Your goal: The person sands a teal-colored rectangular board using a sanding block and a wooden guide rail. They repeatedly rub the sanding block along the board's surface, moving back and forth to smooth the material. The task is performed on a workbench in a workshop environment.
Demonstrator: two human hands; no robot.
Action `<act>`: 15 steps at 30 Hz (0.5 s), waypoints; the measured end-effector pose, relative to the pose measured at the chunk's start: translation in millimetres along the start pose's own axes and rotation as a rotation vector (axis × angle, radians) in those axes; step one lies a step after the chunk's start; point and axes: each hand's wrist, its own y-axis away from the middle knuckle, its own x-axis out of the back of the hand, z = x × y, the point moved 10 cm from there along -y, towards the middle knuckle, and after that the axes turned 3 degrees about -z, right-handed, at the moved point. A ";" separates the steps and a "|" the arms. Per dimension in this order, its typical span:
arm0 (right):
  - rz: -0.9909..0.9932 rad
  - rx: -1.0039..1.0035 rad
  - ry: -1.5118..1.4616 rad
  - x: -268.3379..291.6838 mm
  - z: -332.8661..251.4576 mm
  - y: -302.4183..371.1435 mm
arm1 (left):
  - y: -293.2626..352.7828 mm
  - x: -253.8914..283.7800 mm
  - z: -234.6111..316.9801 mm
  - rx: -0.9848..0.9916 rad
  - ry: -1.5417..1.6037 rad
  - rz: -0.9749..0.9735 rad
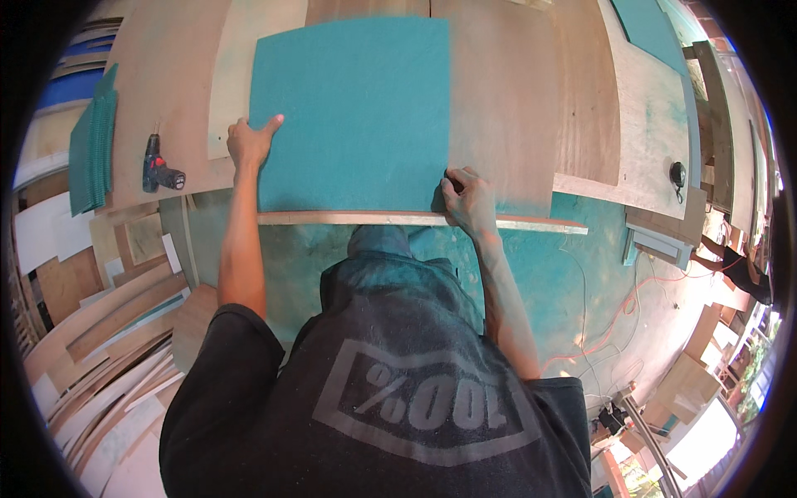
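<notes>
A teal rectangular panel [353, 108] lies flat on a wooden worktable, its near edge close to the table's front edge. At its left edge is my left hand [251, 143], the thumb stretched over the top face and the fingers curled against the side. My right hand [470, 199] is closed at the panel's near right corner. Its fingers are folded over a dark spot, and I cannot make out what they hold. To the left of the panel, a cordless drill [158, 170] lies on the table.
A stack of teal pieces [93, 153] stands at the table's left end. A small black round object [677, 174] sits at the right. Wood strips [116, 365] are piled at lower left. An orange cord [618, 325] runs over the floor. Another person's arm [722, 251] shows at far right.
</notes>
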 end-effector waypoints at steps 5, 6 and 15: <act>0.012 0.030 0.020 -1.2 -0.9 -1.6 | 7.8 7.8 8.9 0.001 -0.047 -0.035; 0.008 0.019 0.026 -1.1 -0.8 -1.4 | 9.5 9.9 11.7 0.016 -0.083 -0.030; -0.197 -0.020 0.328 23.0 -19.8 35.4 | 129.5 -46.2 238.9 -0.951 -0.311 -0.049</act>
